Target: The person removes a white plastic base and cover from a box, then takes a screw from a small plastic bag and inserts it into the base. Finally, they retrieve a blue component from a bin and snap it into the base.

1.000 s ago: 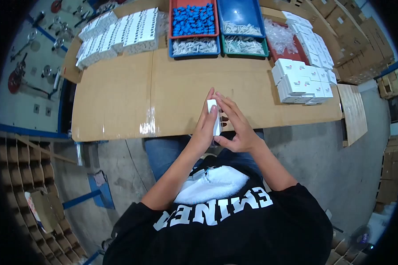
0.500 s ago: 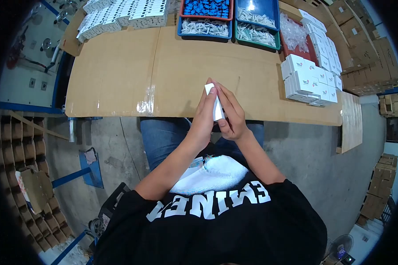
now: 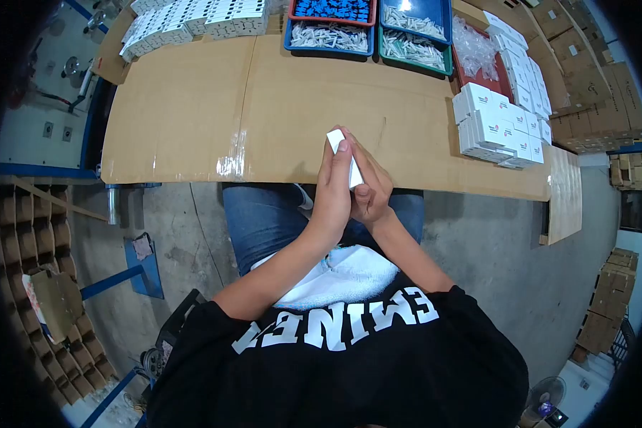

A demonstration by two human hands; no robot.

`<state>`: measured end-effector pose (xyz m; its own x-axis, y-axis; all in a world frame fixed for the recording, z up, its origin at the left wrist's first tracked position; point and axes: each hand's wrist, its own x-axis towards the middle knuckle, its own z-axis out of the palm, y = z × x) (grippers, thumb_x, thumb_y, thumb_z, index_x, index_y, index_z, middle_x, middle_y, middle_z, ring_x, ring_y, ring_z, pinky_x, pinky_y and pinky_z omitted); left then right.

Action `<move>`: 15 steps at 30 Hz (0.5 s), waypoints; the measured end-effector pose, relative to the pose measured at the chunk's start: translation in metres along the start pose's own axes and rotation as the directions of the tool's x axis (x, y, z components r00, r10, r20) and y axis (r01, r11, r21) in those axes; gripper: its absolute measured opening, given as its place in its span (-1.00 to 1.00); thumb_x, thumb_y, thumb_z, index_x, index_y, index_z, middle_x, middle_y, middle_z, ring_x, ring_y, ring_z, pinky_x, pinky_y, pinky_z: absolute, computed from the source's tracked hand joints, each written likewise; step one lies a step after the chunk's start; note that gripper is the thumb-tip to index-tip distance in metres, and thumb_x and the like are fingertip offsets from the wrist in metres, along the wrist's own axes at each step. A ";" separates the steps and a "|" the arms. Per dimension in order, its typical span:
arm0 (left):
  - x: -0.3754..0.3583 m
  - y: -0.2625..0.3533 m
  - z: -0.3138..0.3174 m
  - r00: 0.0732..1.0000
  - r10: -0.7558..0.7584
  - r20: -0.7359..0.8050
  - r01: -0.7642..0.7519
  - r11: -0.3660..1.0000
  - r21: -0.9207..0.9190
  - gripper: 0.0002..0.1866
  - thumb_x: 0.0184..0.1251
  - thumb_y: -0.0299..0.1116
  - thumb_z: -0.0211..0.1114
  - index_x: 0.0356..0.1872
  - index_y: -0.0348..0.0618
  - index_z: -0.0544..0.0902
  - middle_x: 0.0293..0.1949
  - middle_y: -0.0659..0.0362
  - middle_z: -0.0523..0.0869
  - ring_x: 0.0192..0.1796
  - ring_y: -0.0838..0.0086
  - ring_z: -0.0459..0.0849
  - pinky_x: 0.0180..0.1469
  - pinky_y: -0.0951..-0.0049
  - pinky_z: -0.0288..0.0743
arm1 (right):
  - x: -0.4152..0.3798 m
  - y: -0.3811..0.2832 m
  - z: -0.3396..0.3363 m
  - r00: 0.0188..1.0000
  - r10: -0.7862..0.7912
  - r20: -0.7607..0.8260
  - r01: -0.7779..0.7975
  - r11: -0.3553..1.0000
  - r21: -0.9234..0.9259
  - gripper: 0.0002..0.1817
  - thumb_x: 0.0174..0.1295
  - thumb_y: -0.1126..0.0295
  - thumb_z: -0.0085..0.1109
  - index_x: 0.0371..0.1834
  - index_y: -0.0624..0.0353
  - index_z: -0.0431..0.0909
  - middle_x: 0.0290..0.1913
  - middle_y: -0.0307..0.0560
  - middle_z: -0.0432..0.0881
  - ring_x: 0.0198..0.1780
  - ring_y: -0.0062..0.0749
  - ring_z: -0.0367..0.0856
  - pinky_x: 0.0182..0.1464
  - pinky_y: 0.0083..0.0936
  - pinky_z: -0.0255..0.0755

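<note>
A small white box stands on edge between both hands, over the near edge of the cardboard-covered table. My left hand presses flat against its left side, fingertips at the top corner. Against the right side my right hand is curled, thumb near the bottom of the box. Much of the box is hidden between the palms.
A stack of white boxes lies at the table's right. Far edge: blue and green trays of white parts, a tray of blue parts, more white boxes at far left. Brown cartons stand right. A white cloth lies on my lap.
My hands have closed tighter around the white box and drawn slightly nearer my body; the right fingers went from spread to curled. The view shifted, so the table sits higher in the frame.
</note>
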<state>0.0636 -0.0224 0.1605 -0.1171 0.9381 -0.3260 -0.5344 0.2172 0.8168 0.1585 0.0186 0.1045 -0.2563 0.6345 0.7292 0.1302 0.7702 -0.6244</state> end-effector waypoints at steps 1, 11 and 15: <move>-0.002 0.001 0.002 1.000 -0.002 -0.026 0.003 1.000 0.012 -0.31 0.68 0.18 0.03 0.53 -0.14 0.36 0.29 0.17 0.53 0.30 0.48 0.49 0.39 0.46 0.32 | -0.001 -0.001 0.001 1.000 0.002 0.002 -0.002 1.000 0.002 -0.21 0.68 -0.09 -0.33 0.40 0.58 0.43 0.35 0.44 0.57 0.31 0.27 0.65 0.30 -0.14 0.58; -0.005 -0.001 0.003 0.997 0.024 -0.072 -0.021 0.999 0.041 -0.35 0.70 0.15 0.01 0.49 -0.19 0.40 0.27 0.14 0.55 0.30 0.45 0.49 0.40 0.46 0.30 | -0.005 -0.005 0.003 0.997 0.071 0.001 -0.071 0.997 0.026 -0.23 0.70 -0.08 -0.36 0.38 0.55 0.47 0.33 0.40 0.60 0.29 0.21 0.68 0.28 -0.17 0.59; -0.003 -0.008 -0.001 0.996 0.023 -0.087 -0.022 1.000 0.018 -0.37 0.70 0.14 0.01 0.45 -0.20 0.43 0.21 0.16 0.57 0.24 0.47 0.51 0.35 0.47 0.34 | -0.008 -0.004 0.005 0.996 0.086 0.007 -0.086 0.995 0.048 -0.21 0.69 -0.11 -0.38 0.37 0.54 0.48 0.33 0.38 0.61 0.30 0.19 0.68 0.28 -0.20 0.59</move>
<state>0.0675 -0.0277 0.1543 -0.2021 0.9157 -0.3473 -0.5170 0.2015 0.8320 0.1554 0.0098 0.0996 -0.2510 0.6979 0.6707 0.1059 0.7085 -0.6977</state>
